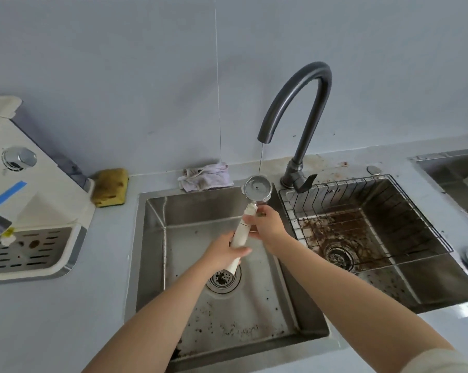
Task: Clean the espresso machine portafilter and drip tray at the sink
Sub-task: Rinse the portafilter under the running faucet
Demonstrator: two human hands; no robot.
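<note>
The portafilter has a round metal basket and a long white handle, and it is held over the left sink basin. A thin stream of water from the dark faucet falls into the basket. My left hand grips the lower part of the handle. My right hand holds the handle's upper end, just below the basket. The espresso machine stands on the counter at the left, with its slotted drip tray in place at its base.
A yellow sponge and a crumpled cloth lie behind the left basin. The right basin holds a wire basket and brown coffee grounds around its drain. Dark specks dot the left basin's floor. Another steel sink edge shows far right.
</note>
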